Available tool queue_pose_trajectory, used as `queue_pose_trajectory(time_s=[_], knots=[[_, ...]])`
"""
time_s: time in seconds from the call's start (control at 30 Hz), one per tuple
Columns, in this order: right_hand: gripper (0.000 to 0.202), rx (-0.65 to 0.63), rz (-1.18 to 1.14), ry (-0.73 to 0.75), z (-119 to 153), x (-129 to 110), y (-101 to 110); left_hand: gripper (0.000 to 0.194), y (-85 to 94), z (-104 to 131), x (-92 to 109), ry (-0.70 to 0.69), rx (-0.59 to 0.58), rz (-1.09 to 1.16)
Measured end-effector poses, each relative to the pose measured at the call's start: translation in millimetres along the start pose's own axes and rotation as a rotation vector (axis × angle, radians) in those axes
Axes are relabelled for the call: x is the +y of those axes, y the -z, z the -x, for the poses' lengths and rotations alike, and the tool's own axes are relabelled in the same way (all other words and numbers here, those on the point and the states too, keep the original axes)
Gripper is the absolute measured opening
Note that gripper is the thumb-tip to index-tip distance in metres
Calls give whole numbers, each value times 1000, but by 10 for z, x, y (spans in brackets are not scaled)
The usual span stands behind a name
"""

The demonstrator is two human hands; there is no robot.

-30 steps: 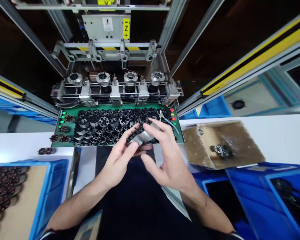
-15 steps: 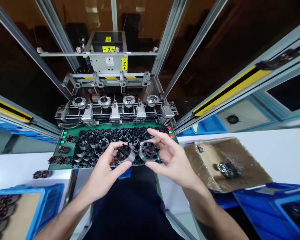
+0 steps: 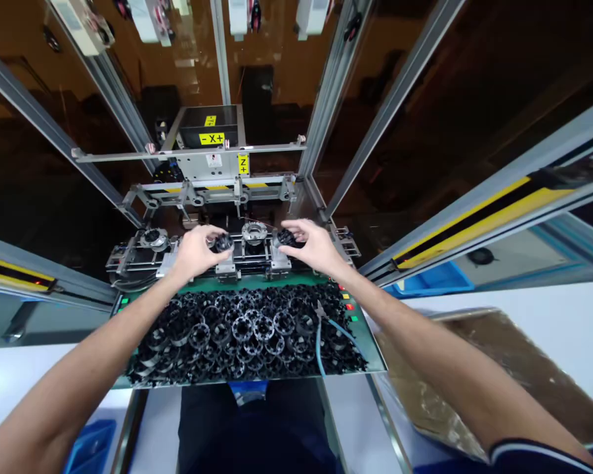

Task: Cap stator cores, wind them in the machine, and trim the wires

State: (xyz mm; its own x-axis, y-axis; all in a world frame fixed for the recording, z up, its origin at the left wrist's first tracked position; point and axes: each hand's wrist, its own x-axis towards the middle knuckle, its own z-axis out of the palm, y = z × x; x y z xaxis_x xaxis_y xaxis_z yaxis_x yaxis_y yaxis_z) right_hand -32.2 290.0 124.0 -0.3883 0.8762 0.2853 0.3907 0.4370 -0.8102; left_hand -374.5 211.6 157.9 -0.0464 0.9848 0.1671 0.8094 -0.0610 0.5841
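Note:
My left hand [image 3: 197, 250] grips a black ring-shaped stator core [image 3: 223, 243] between thumb and fingers, just above the machine's row of fixtures. A second stator core [image 3: 285, 237] is pinched in my right hand [image 3: 312, 247], over the right part of that row. Between the two hands sits a round metal fixture [image 3: 254, 232]. Another fixture [image 3: 153, 239] at the far left has a dark core in it. My hands hide the other fixture positions, so I cannot tell whether either core touches one.
Many loose stator cores [image 3: 242, 329] cover the green tray [image 3: 375, 359]. Blue-handled pliers [image 3: 320, 329] lie on them at right. Aluminium frame posts and yellow-black light bars [image 3: 479, 214] flank the work area. A brown plastic-wrapped box [image 3: 514, 368] stands right.
Both hands have moved forward from over the tray to the fixtures, carrying the stator cores and spreading apart. The view has shifted, and the pliers now show on the heap.

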Motion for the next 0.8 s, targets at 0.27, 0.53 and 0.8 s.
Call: queue_pose_trajectory(time_s=[0.27, 0.53, 0.8], knots=[[53, -26, 3, -75, 3, 360, -254, 59, -302, 44, -480, 7, -82, 88], [57, 4, -167, -128, 181, -112, -213, 55, -99, 197, -134, 7, -23, 250], [60, -101, -666, -117, 829, -1456, 153, 72, 547, 1029, 926, 193, 15, 1090]])
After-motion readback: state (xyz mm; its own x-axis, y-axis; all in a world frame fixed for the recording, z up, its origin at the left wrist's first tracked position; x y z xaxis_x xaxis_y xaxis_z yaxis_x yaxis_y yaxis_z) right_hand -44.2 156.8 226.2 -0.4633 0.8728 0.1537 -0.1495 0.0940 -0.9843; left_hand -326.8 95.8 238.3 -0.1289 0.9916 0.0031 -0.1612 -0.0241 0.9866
